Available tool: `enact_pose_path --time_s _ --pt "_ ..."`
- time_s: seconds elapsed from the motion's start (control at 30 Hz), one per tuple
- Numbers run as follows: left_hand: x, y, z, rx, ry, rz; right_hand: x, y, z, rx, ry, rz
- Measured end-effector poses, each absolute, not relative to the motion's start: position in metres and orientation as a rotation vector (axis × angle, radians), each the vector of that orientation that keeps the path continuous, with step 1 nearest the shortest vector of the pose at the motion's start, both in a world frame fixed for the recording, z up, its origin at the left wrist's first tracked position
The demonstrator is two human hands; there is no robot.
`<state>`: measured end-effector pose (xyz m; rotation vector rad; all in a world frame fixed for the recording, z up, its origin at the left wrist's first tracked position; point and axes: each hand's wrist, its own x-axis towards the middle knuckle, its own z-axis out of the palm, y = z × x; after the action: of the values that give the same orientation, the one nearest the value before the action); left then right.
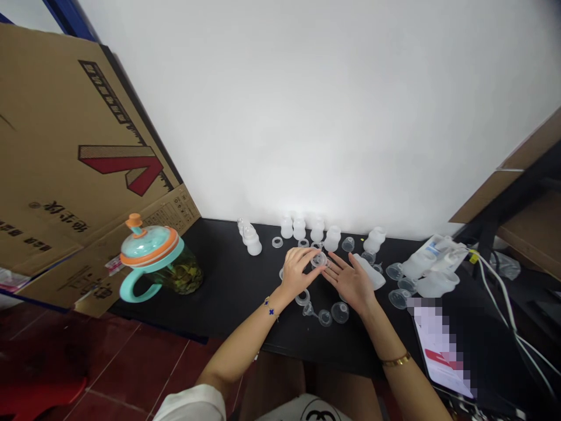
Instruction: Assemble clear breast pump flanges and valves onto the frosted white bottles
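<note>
My left hand (298, 273) pinches a small clear plastic ring-shaped cap (319, 260) between thumb and fingers. My right hand (354, 285) is palm up with its fingers stretched out, their tips close beside the cap; whether they touch it I cannot tell. Around both hands lie clear rings (302, 297), a clear dome cover (340, 313) and a small clear lid (325, 317). White bottles with narrowed waists (332, 238) stand in a row behind the hands. Partly behind my right hand, another white bottle (372, 273) lies on its side.
On the black table (228, 292), a teal-handled jug (153, 257) stands left. More small bottles (250, 240) stand near the wall. At right are several bottles (437, 284), clear covers (399, 299), a lit screen (447, 351) and white cables (504, 298). A large carton (56, 164) leans left.
</note>
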<state>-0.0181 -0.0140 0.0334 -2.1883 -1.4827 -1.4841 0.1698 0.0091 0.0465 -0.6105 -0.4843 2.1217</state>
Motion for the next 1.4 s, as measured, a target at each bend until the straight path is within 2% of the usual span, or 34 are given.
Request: enact_pose_path --time_s 0.93,1.4 --pt "-0.015 -0.01 0.024 -2.355 -1.458 -1.324 0.167 0.007 0.043 -0.503 -0.49 2.248" --pt "-0.014 -0.009 0.023 -2.408 -1.394 -1.374 0.165 0.008 0.031 -0.622 -0.688 2.15"
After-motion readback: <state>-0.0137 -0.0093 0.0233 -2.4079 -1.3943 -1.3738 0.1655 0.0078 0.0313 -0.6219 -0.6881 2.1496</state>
